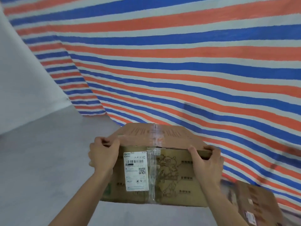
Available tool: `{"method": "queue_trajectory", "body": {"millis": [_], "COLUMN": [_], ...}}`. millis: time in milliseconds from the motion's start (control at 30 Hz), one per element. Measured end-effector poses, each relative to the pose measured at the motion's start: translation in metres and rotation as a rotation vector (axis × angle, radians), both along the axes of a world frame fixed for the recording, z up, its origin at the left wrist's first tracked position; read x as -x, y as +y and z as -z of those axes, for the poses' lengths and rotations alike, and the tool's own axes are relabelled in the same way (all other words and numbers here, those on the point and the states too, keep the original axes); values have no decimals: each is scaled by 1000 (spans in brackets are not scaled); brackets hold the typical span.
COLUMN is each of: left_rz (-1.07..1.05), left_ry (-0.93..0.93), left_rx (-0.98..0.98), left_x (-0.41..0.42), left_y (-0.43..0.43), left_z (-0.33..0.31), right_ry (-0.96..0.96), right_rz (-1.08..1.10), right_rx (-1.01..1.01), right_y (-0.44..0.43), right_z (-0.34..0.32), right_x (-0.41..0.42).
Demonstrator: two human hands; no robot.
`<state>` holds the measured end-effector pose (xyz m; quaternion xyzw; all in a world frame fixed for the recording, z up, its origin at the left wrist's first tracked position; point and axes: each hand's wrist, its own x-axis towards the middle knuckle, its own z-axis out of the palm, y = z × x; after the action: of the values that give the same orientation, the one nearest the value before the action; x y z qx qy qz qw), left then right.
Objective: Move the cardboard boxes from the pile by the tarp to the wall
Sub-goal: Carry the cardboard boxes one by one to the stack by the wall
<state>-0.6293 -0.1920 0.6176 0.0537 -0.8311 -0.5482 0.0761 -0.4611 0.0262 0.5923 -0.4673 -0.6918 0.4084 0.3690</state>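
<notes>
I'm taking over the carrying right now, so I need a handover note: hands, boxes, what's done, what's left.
Left hand: grips the box at its top left corner.
Right hand: grips its top right edge.
Box: in front of the tarp; whether it is off the floor is unclear.
Second box: low on the right, by the tarp.
Done: no box shows at the wall on the left.
Left: carry this box to the wall, then the second box.
</notes>
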Motion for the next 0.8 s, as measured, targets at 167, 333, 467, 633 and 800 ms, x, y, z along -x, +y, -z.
{"method": "queue_trajectory", "body": {"millis": [167,333,467,633,800], "left_rz": [-185,-431,-625,-807,-873], "left_ry": [21,66,151,202,248], "left_rx": [-10,-43,-84,-149,-239], "left_x": [120,207,267,340,434], "left_y": [16,-35,-102,-193,-281], "left_z": [-18,-45,-61,-64,-55], "right_ry": [32,80,147,208,257], "right_rz": [-207,-465,-648,-836,-937], "right_rx": [-7,-28,-41,-145,-258], "right_y": [48,22,-36,-122,-213], "right_z": [-7,-36,-57,-78,-86], "right_x": [176,325,428,551,674]}}
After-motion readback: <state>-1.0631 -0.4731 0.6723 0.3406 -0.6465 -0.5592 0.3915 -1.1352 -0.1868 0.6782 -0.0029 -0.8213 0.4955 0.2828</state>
